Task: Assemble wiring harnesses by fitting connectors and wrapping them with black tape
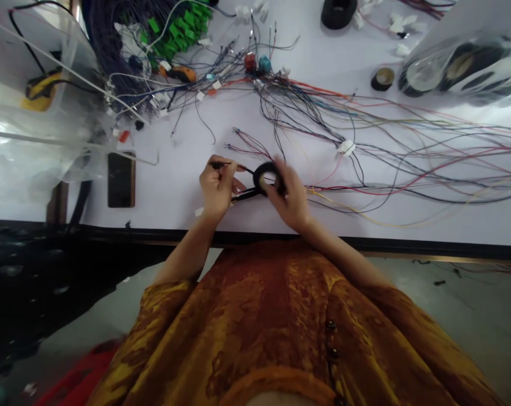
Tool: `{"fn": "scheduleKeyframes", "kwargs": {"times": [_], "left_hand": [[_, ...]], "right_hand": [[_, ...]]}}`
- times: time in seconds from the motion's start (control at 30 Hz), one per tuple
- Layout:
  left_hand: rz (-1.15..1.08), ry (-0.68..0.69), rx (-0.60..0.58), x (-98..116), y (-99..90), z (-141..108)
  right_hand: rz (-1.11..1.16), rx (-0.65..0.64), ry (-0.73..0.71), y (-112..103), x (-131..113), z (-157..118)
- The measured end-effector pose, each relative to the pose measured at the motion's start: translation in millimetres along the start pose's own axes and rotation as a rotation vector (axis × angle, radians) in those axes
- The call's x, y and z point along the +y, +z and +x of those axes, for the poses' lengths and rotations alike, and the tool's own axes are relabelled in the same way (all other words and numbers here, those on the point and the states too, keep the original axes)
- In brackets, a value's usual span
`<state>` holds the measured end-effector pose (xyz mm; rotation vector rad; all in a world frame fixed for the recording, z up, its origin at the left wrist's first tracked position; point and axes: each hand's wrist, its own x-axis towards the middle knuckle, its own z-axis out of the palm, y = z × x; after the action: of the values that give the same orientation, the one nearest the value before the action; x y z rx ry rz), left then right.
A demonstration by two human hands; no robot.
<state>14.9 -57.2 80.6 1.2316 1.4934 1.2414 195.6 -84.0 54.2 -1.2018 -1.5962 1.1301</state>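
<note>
Near the table's front edge, my left hand (218,189) pinches a thin dark wire wrapped in black. To its right, my right hand (293,200), slightly blurred, has its fingers around a roll of black tape (261,172). The roll lies against the wires between both hands. Below it, a black-wrapped branch (246,195) runs toward my left hand. Red and dark wires with small metal terminals (251,144) lie just behind the roll. Red, black and yellow wires (344,192) stretch from my right hand to the right.
A phone (121,179) lies at the left. Green connectors (181,28), purple wires and an orange-black tool (183,74) are at the back left. Tape rolls (383,78) and a plastic bag (471,67) stand back right. A wire bundle (315,107) crosses behind my hands.
</note>
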Motion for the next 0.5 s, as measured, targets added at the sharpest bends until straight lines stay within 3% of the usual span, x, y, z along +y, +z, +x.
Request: {"fn": "scheduleKeyframes", "kwargs": {"times": [0.03,0.1,0.27,0.33,0.4,0.5], "left_hand": [[-0.022,-0.041,-0.005,0,1.4,2],[-0.042,-0.053,-0.047,8,2.8,2],[0.09,0.164,-0.243,28,-1.8,-15],[0.034,0.159,-0.186,22,-4.2,-16],[-0.084,0.076,-0.089,9,-4.9,-11],[-0.152,-0.058,-0.143,-10,-0.1,2]], "right_hand": [[-0.076,-0.029,-0.098,1,0,-13],[-0.09,-0.013,-0.145,5,1,-22],[0.285,0.152,0.217,8,16,31],[0.407,0.155,0.32,2,26,46],[0.436,0.17,0.33,-6,35,45],[0.376,0.176,0.276,-16,42,28]]}}
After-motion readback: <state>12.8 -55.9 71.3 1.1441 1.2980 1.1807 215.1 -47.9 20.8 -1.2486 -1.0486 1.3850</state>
